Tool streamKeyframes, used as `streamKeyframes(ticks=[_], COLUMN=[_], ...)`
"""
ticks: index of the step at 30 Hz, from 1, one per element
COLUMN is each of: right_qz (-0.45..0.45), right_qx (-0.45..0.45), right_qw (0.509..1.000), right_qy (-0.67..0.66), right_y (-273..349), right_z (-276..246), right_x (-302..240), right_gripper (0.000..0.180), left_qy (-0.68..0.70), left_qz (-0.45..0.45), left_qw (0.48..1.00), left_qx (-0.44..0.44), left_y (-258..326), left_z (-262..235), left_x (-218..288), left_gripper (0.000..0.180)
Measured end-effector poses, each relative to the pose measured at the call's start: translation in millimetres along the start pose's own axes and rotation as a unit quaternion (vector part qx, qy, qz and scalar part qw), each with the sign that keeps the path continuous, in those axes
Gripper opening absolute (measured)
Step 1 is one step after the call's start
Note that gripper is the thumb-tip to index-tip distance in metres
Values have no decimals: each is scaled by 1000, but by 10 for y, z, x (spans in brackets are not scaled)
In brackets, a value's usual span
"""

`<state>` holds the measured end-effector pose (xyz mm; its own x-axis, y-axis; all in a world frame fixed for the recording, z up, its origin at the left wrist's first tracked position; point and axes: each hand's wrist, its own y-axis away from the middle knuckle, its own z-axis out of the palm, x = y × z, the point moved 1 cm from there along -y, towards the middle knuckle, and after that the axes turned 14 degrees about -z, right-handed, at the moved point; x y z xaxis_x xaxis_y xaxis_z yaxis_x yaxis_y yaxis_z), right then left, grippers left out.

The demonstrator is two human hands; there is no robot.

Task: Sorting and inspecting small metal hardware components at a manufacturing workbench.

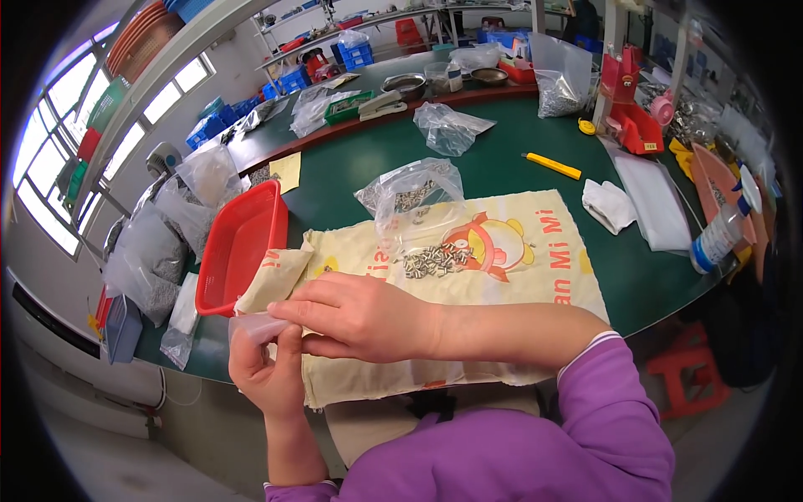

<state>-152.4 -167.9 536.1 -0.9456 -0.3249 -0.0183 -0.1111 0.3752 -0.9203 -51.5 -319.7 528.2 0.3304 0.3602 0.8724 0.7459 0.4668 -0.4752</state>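
Note:
At the cloth's left edge, near the red tray, my hands meet around a small translucent plastic bag (258,327). My left hand (266,368) is closed, thumb and curled fingers pinching the bag from below. From the right, my right hand (372,316) reaches across, its fingertips pressed together on the bag's edge. Whether anything is inside the bag cannot be made out. Beyond my right hand, a pile of small metal pins (437,261) lies on the yellow printed cloth (535,238). An open clear bag (418,197) with more metal pieces rests behind the pile.
The red plastic tray (216,266) stands left, a cloth fold against its side. Bags of metal parts (155,251) crowd the left edge. On the green table (510,159) lie a yellow cutter knife (552,166) and a white cloth (609,206). A spray bottle (719,236) stands right.

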Motion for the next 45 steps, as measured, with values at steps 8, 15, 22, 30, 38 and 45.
streamKeyframes(ticks=[8, 15, 22, 30, 38, 45], right_qz=[36, 1, -19, -8, -38, 52], right_qx=[-17, -69, -89, -110, -122, -163], right_qw=[994, 998, 987, 991, 988, 981], right_qy=[-97, -11, 135, 77, 82, 88], right_y=[-51, -70, -111, -82, -92, -210], right_z=[2, -54, -65, 30, 38, -41], right_x=[-175, -265, -389, -386, -443, -453], right_gripper=[41, 15, 19, 22, 23, 27], left_qy=[-24, -165, -228, -184, -262, -260], left_qz=[10, 58, 150, 103, 187, 178], left_qw=[999, 985, 961, 976, 946, 947], left_qx=[29, 15, 45, 61, 34, 64], left_y=[237, 404, 515, 525, 533, 582], left_z=[-236, -150, -37, -17, -119, -326], left_x=[64, 219, 196, 215, 432, 469], left_gripper=[23, 17, 19, 35, 29, 25])
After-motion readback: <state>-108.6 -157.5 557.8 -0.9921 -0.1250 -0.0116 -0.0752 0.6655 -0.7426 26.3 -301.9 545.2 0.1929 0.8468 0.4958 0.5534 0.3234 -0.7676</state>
